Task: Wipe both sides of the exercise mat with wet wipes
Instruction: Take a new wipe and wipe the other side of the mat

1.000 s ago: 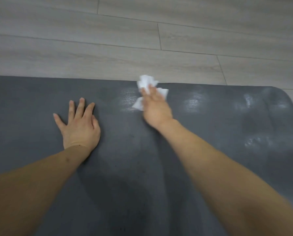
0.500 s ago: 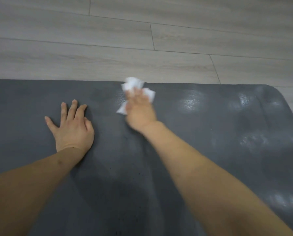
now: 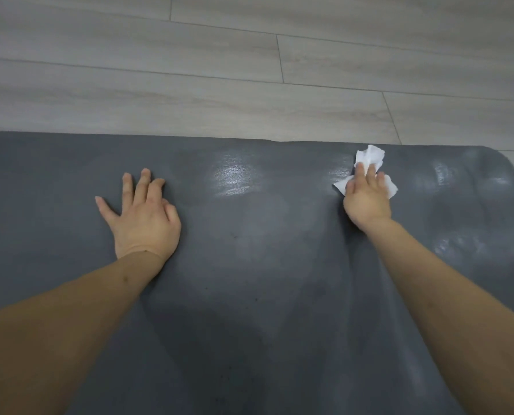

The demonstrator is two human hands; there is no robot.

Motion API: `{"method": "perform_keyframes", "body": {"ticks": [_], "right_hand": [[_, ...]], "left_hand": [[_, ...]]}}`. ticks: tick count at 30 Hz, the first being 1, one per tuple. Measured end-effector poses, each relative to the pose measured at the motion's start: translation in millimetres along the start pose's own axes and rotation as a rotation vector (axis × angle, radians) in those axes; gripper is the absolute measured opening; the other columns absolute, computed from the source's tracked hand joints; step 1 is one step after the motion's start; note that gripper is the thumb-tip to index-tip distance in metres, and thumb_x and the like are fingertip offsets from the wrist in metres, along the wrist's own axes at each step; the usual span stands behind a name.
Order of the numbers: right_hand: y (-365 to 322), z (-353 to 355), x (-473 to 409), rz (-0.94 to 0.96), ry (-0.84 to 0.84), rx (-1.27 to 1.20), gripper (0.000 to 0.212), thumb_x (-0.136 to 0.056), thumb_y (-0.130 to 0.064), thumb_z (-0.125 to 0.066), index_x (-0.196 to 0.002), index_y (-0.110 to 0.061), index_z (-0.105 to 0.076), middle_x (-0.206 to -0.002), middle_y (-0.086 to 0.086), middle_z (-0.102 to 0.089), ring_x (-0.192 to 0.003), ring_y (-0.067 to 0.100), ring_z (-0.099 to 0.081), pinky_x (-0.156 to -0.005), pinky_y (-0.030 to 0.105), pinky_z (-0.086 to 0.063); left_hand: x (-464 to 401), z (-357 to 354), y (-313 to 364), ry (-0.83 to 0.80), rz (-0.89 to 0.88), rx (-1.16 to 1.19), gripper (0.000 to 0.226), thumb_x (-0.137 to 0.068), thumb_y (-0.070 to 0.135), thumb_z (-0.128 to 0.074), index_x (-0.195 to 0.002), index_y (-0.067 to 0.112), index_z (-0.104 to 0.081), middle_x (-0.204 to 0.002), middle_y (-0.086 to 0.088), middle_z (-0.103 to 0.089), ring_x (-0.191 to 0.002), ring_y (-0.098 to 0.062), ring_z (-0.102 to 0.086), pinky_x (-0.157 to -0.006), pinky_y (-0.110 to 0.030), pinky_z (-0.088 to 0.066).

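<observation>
Right hand is pressing a crumpled white wet wipe flat onto the exercise mat, fingers straight over it and not curled round; wipe is poking out ahead of the fingertips and to both sides of the hand, close to the mat's far edge. Left hand is lying palm-down on the mat, fingers spread, holding nothing, likely bracing or pinning the mat, well apart from the wiping hand. Mat is lying flat on the wooden floor, rounded corner showing beyond the wipe hand on its outer side. Progress read: wet sheen is showing in patches between the two hands and outboard of the wiping hand toward that corner, so this top face looks partly done along the far strip. Area outboard of the bracing hand is looking dry, near strip unclear. Underside is not looking started; flip and second-side wipe remain.
</observation>
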State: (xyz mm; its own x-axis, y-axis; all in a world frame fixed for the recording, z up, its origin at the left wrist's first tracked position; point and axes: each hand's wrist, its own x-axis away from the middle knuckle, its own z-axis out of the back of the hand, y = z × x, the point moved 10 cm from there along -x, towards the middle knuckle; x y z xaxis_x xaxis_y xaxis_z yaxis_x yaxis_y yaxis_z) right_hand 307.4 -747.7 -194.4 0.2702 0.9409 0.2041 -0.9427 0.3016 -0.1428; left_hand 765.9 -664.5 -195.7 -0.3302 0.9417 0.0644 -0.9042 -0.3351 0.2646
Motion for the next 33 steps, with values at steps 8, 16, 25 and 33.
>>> {"method": "perform_keyframes", "body": {"ticks": [8,16,25,33], "right_hand": [[-293,-56,60,0.605,-0.118,-0.014,0.058,-0.111,-0.028,-0.025,-0.165,-0.017,-0.009,-0.174,0.007,0.000,-0.159,0.032,0.004,-0.127,0.046,0.000],[-301,-54,66,0.721,-0.170,0.036,0.057,-0.111,-0.028,-0.028,-0.166,-0.023,-0.012,-0.174,0.007,-0.004,-0.160,0.025,-0.001,-0.129,0.041,-0.007],[-282,-57,49,0.603,-0.141,0.043,0.057,-0.112,-0.026,-0.026,-0.165,-0.017,-0.010,-0.174,0.007,-0.002,-0.159,0.033,0.001,-0.127,0.046,-0.003],[-214,-73,196,0.803,-0.174,0.073,0.057,-0.109,-0.035,-0.017,-0.165,-0.025,-0.013,-0.174,-0.003,-0.006,-0.160,0.020,0.001,-0.130,0.040,-0.003]], "left_hand": [[-2,3,-2,0.019,0.005,0.040,0.052,-0.096,0.025,-0.032,-0.148,0.025,-0.038,-0.166,0.011,-0.024,-0.157,-0.014,-0.008,-0.120,-0.068,0.000],[-4,0,-4,-0.008,-0.002,0.000,0.055,-0.095,0.025,-0.033,-0.149,0.026,-0.038,-0.167,0.011,-0.021,-0.157,-0.015,-0.006,-0.119,-0.070,-0.002],[-3,-1,-3,-0.024,-0.007,-0.017,0.057,-0.095,0.027,-0.027,-0.151,0.026,-0.036,-0.167,0.011,-0.020,-0.157,-0.018,-0.003,-0.118,-0.071,-0.001],[-4,0,-3,-0.026,-0.018,-0.017,0.055,-0.096,0.026,-0.029,-0.150,0.024,-0.035,-0.167,0.008,-0.019,-0.157,-0.020,-0.003,-0.117,-0.072,-0.002]]}}
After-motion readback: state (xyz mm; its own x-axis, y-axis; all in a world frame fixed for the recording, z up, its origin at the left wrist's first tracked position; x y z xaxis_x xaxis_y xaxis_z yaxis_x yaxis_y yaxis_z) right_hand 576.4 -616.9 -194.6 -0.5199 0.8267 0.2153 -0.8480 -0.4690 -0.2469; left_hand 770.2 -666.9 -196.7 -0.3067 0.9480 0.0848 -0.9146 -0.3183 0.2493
